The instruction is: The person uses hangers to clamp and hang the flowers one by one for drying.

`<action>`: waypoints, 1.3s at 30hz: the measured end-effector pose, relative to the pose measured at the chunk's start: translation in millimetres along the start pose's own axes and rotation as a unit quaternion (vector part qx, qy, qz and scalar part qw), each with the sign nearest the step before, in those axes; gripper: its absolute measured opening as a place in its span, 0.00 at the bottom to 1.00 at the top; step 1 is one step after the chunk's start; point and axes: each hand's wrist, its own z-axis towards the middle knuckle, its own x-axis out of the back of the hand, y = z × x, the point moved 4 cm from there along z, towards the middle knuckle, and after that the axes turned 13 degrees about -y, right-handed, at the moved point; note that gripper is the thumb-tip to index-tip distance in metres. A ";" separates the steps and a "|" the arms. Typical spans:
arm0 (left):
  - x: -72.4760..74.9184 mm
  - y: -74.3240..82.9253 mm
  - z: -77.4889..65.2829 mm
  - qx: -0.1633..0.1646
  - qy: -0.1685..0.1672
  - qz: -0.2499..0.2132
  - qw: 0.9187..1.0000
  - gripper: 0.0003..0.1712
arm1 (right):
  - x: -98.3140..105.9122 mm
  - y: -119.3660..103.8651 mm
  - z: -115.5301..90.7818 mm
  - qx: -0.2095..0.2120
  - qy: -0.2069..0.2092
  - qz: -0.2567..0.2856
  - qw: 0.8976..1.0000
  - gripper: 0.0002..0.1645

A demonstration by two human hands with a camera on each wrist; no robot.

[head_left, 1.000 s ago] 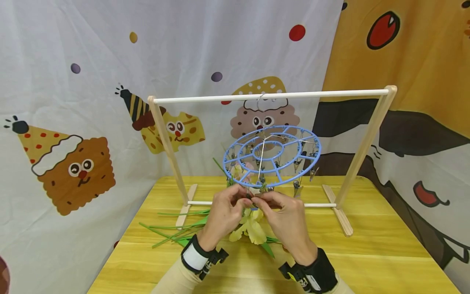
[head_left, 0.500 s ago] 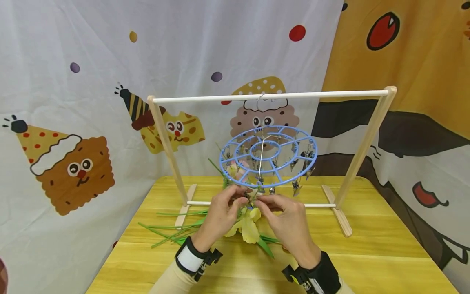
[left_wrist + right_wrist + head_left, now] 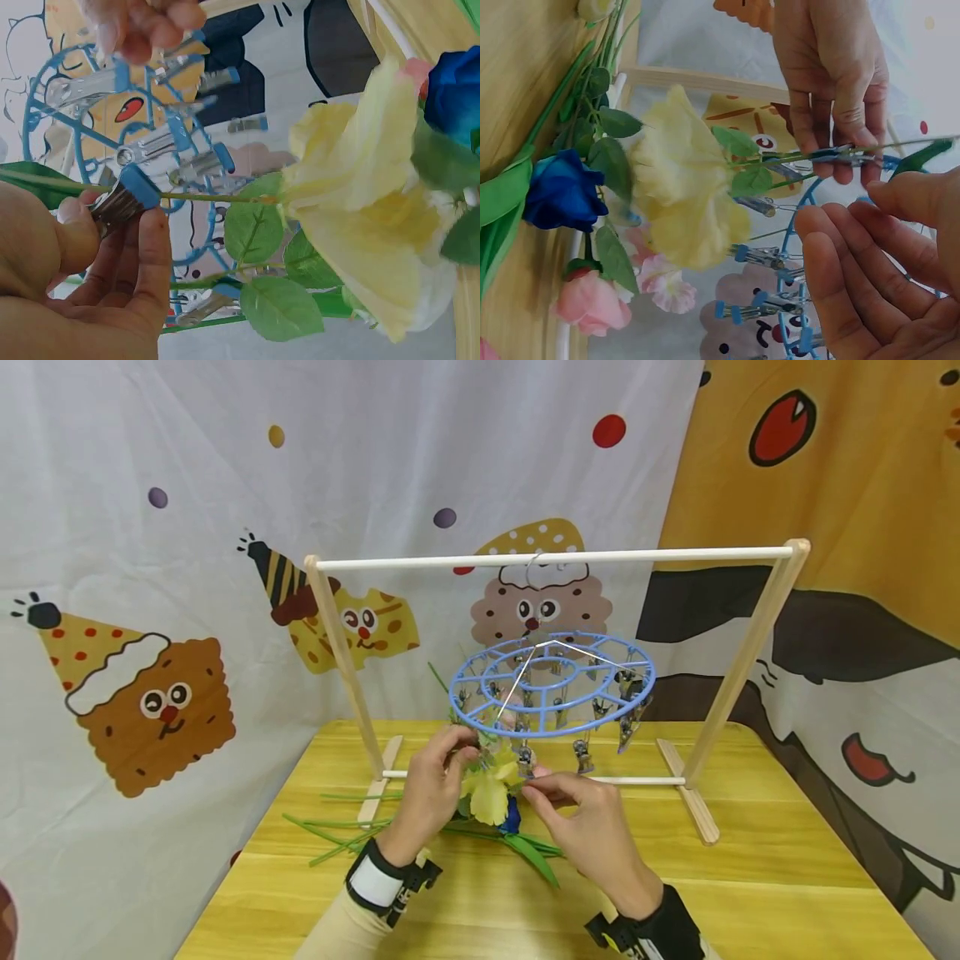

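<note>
Evidently the yellow flower (image 3: 360, 157) is light and, we judge, made of cloth or thin plastic, so its wide petals should bend and crease easily. We see it head down at about seven o'clock from the middle of the blue round hanger (image 3: 551, 733). Its thin stem (image 3: 217, 197) looks stiff but springy; we would hold it there, above the leaves (image 3: 281, 307), and spare the petals. The metal clip (image 3: 135, 187) is small and sprung, perhaps slippery, best squeezed at its wings.

At the flower's nine o'clock, our left hand (image 3: 429, 789) has its fingers clamped on that clip, whose blue tip meets the stem; we cannot tell how firmly it bites. Between three and four o'clock, our right hand (image 3: 588, 822) holds nothing, its fingers loosely bent, thumb tip near the forefinger.

Below, a blue rose (image 3: 512, 817) sits at four o'clock from the flower, and loose green stems (image 3: 337, 835) lie toward eight o'clock on the smooth wood-grain worktop (image 3: 787, 868). Beyond, the wooden stand (image 3: 339, 652) carries the hanger, with a cartoon-printed curtain (image 3: 187, 427) behind.
</note>
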 end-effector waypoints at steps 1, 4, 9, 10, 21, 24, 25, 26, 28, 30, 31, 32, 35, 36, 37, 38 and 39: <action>1.7 -0.6 0.4 0.000 0.007 0.003 1.000 0.06 | -0.4 0.8 -0.8 -0.001 -0.002 0.001 1.000 0.09; 6.2 -3.5 1.7 0.000 0.026 0.010 1.000 0.05 | -1.9 2.9 -3.1 -0.004 -0.011 -0.001 1.000 0.09; 11.8 -13.8 4.3 -0.013 0.055 0.036 0.998 0.07 | -5.1 5.6 -7.0 -0.005 -0.023 -0.002 1.000 0.08; 12.8 -16.5 4.9 -0.016 0.061 0.043 0.997 0.08 | -5.6 6.6 -7.9 -0.007 -0.025 -0.002 1.000 0.07; 22.9 -51.2 11.6 0.059 0.044 0.055 0.996 0.18 | -9.8 24.0 -17.6 -0.049 -0.078 0.011 0.996 0.11; 24.2 -58.1 13.0 0.078 0.032 0.043 0.996 0.17 | -10.3 29.6 -20.6 -0.075 -0.099 0.016 0.992 0.11; 24.5 -60.1 13.5 0.080 0.028 0.040 0.996 0.17 | -10.4 31.3 -21.3 -0.080 -0.106 0.015 0.991 0.10; 24.7 -61.8 14.0 0.083 0.024 0.036 0.996 0.17 | -10.4 33.1 -22.1 -0.088 -0.113 0.014 0.990 0.10; 24.9 -64.9 14.5 0.087 0.015 0.024 0.996 0.16 | -10.5 36.7 -23.4 -0.099 -0.126 0.011 0.987 0.09; 25.1 -66.8 14.4 0.090 0.008 0.013 0.996 0.16 | -10.9 40.0 -24.4 -0.110 -0.139 0.008 0.984 0.08; 25.1 -67.6 14.4 0.091 0.005 0.007 0.996 0.16 | -11.3 41.6 -24.9 -0.113 -0.144 0.007 0.983 0.08; 25.2 -68.2 14.3 0.091 0.002 0.002 0.996 0.16 | -11.8 43.2 -25.3 -0.119 -0.149 0.006 0.982 0.08; 25.6 -69.5 14.2 0.091 -0.004 -0.006 0.996 0.16 | -14.0 47.1 -26.4 -0.131 -0.160 0.002 0.978 0.07; 25.6 -70.3 14.2 0.089 -0.005 -0.007 0.996 0.17 | -14.9 48.3 -26.7 -0.135 -0.164 0.000 0.977 0.07; 25.4 -71.5 14.1 0.088 -0.007 -0.006 0.996 0.17 | -15.7 49.6 -27.0 -0.138 -0.167 -0.002 0.976 0.06; 25.1 -72.7 13.8 0.087 -0.010 -0.005 0.996 0.17 | -16.6 50.6 -27.2 -0.142 -0.171 -0.003 0.975 0.06; 24.9 -73.7 13.5 0.087 -0.014 -0.005 0.996 0.18 | -17.4 51.6 -27.3 -0.146 -0.174 -0.005 0.974 0.06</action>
